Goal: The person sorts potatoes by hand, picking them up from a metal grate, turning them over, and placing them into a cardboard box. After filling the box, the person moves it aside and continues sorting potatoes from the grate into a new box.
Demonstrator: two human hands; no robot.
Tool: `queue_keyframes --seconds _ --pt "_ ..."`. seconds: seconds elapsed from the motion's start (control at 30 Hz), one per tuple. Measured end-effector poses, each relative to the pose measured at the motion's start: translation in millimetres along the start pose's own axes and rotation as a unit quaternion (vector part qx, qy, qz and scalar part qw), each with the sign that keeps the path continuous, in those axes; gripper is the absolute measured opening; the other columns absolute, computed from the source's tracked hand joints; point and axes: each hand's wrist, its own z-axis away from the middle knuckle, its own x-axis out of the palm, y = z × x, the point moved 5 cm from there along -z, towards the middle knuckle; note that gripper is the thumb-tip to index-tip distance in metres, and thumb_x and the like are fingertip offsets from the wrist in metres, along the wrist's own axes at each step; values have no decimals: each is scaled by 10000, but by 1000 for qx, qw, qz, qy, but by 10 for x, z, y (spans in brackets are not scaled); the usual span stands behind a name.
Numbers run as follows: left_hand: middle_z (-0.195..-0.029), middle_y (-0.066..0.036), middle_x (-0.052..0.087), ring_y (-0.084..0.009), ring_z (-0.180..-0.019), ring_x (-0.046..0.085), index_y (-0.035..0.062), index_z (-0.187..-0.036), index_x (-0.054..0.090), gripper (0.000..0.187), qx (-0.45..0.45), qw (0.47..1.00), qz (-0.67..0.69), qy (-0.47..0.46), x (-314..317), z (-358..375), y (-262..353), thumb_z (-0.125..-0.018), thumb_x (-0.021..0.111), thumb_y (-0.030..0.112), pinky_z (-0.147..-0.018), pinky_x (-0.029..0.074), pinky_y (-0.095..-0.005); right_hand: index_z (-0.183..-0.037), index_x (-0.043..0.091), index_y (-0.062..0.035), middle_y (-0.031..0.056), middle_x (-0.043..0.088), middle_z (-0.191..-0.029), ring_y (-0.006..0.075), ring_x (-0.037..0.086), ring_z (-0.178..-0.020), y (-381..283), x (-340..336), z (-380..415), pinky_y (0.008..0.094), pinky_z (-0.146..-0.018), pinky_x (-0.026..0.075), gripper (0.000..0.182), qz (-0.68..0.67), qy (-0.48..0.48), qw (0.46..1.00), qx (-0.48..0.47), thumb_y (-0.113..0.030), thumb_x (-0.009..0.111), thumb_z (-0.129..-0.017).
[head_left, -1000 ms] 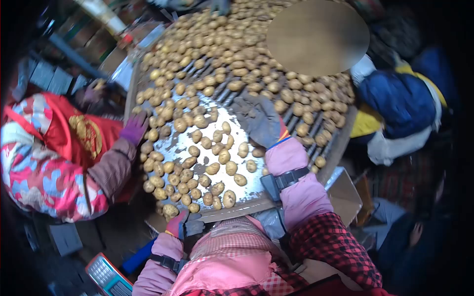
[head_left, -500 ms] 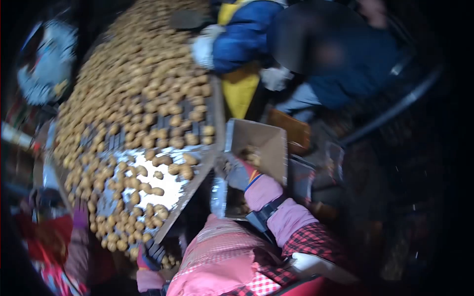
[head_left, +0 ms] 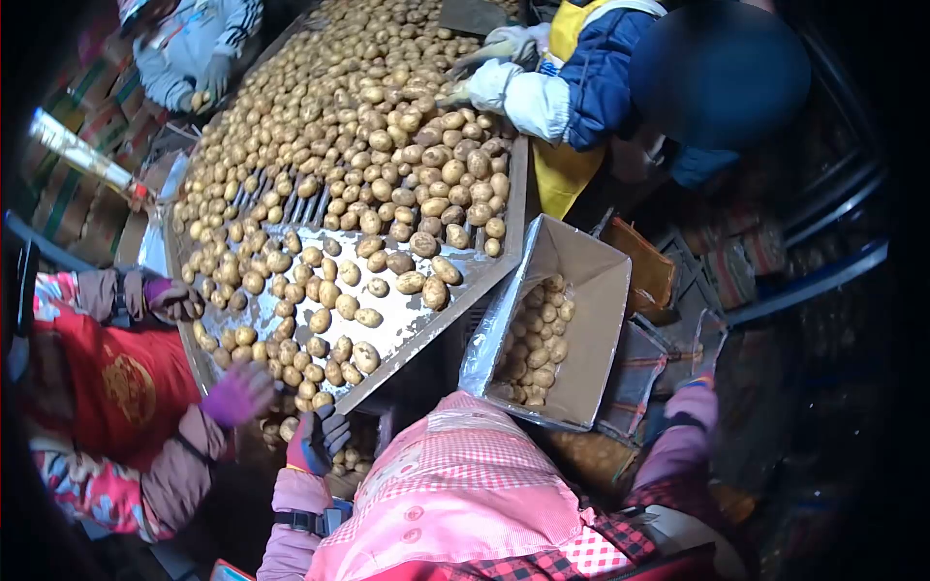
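My left hand point(head_left: 318, 441), in a grey, purple and red glove, is at the lower corner of the sorting table point(head_left: 407, 344). Its fingers are apart, and several potatoes lie just below and beside it. My right hand point(head_left: 699, 381) reaches out to the right, by a plastic-lined carton point(head_left: 635, 373); its fingers are hard to make out there. Between my arms and the table stands a tilted, open cardboard box point(head_left: 593, 320), lined with plastic and partly filled with potatoes point(head_left: 536, 339). Loose potatoes point(head_left: 339, 116) cover most of the table.
At left, a co-worker in a red apron point(head_left: 126, 387) has a purple-gloved hand point(head_left: 240, 392) over the table's edge. Across the table, a person in blue sleeves point(head_left: 605, 82) touches the potatoes. Another person point(head_left: 199, 58) stands far left. A metal rail point(head_left: 814, 281) runs at right.
My right hand has left the cardboard box and moved right to the plastic-lined carton. My left hand has risen slightly. The view has shifted, and the red-aproned co-worker's hand has come nearer mine.
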Motion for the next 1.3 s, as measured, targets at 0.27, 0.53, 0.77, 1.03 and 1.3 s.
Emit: queue_keyframes --seconds 0.27,0.53,0.77,1.03,1.3 --pt "-1099 -152 627 -265 -966 633 23 -1294 480 588 16 1000 1 -25 175 319 -33 -918 564 468 -866 527 -377 -1194 592 -83 200 571 -1165 383 503 -1131 -2119 2647 2230 446 -990 397 569 288 -4 831 -476 -295 759 -694" --pt "-1179 -218 600 -326 -1070 603 1 -1324 449 600 -42 990 -55 -120 658 328 204 -916 589 417 -900 490 -443 -1095 655 -227 54 612 -1196 322 454 -1246 -3418 4416 3805 557 -1106 158 393 576 -180 534 -592 -454 650 -774" --pt "-1218 -194 574 -296 -1088 585 -27 -1340 429 569 -70 985 -31 -155 954 112 328 -959 528 384 -942 462 -431 -1089 651 -222 48 653 -1149 288 470 -1229 -3091 4990 3679 517 -1113 168 484 661 -228 491 -519 -536 692 -724" --pt "-1378 -135 454 -233 -1105 573 63 -1456 282 659 -124 971 12 -202 1478 -302 431 -951 551 390 -939 481 -367 -1183 610 -146 127 690 -1007 314 653 -966 -3100 4500 4746 405 -857 512 463 243 -560 633 -476 -389 667 -793" --pt "-1096 -96 628 -141 -873 637 39 -1302 492 446 -118 974 64 -183 1280 -382 484 -961 555 319 -709 530 -239 -1476 264 -176 172 416 -1422 341 588 -1100 -3427 4577 4610 418 -941 467 973 421 -395 562 -592 -352 794 -680"
